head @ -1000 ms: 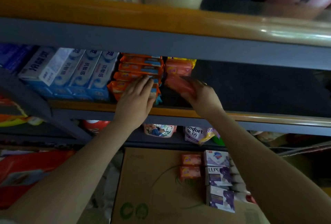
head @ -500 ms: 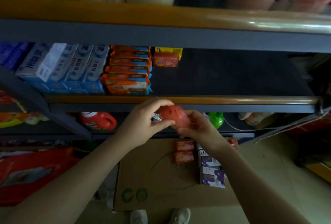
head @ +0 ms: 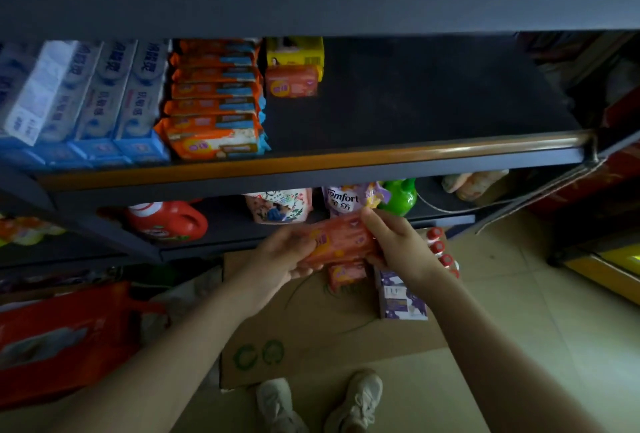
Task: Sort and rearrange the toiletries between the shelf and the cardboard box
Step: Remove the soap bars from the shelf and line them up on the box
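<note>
Both hands share one grip on a soap pack [head: 337, 242], an orange-red wrapped bar held level in the air; the left hand [head: 282, 256] curls its fingers round the pack's left end, the right hand [head: 398, 245] pinches the right end with the thumb on top; neither is slack. The pack hangs below the shelf [head: 311, 162] edge and above the box [head: 311, 321], touching neither.

The step in hand looks like a transfer between shelf and box; which way it is bound I cannot tell. If down, the next move calls for lowering the pack beside the small soap [head: 346, 275] already lying on the box lid, near the purple cartons [head: 401, 301]; if up, it belongs by the orange soap [head: 291, 80] at the back of the shelf, where the dark board stands bare to the right.

Writing: a pouch [head: 346, 198] on the lower shelf reads "Comfort", with Chinese characters beneath; the toothpaste boxes [head: 100, 93], white and blue, carry Chinese lettering too blurred to read; the orange stack [head: 214, 100] shows a round yellow mark, illegible; the box bears green recycling symbols; the pack's own label is blurred.
</note>
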`<state>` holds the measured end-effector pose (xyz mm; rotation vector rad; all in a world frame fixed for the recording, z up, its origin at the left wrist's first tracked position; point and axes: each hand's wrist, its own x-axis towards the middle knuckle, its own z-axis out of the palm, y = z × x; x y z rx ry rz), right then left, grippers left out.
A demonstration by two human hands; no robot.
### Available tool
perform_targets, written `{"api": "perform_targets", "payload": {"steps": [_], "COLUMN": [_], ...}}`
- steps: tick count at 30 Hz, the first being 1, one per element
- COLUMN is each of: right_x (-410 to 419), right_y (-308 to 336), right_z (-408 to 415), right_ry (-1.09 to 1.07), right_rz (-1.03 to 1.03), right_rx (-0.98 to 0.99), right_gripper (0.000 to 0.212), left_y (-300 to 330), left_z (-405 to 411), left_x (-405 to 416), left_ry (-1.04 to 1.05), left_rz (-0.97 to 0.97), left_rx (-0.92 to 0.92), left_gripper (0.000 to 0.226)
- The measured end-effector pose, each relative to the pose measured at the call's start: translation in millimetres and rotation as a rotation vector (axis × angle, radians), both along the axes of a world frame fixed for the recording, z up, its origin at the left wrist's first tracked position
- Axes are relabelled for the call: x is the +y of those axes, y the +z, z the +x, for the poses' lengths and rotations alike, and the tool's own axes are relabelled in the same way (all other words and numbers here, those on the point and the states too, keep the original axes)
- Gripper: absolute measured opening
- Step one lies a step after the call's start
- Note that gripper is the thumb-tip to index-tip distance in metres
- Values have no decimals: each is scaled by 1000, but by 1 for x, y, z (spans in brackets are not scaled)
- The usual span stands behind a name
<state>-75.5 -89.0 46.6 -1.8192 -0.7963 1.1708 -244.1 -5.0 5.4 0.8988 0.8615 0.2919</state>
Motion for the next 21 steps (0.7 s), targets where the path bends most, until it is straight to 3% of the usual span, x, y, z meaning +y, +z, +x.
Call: {"api": "perform_targets", "payload": {"steps": [2,6,9,17,21], "right_x": [-5,-20,-30,-23,-11], "right_y": [-20,-73,-109,-166,-181], "right_z": [8,33,53,82,81], "right_ry": [-18,88,96,308,359], "right_rz": [-91,-307,-363,-275,-195], "right_rx": [-3,-263,-233,-286,-298], "right_gripper": [22,26,19,13,13], "left_y": [-10,-54,-110,-234,-267], "left_z": [5,17,24,56,69], "left_x": [-5,-23,-46,-91,-89], "left_ry": [2,-41,-37,111,9], "left_rz": [24,187,269,177,333], "left_rx": [82,341,493,681,719], "left_gripper": [14,20,29,35,42]}}
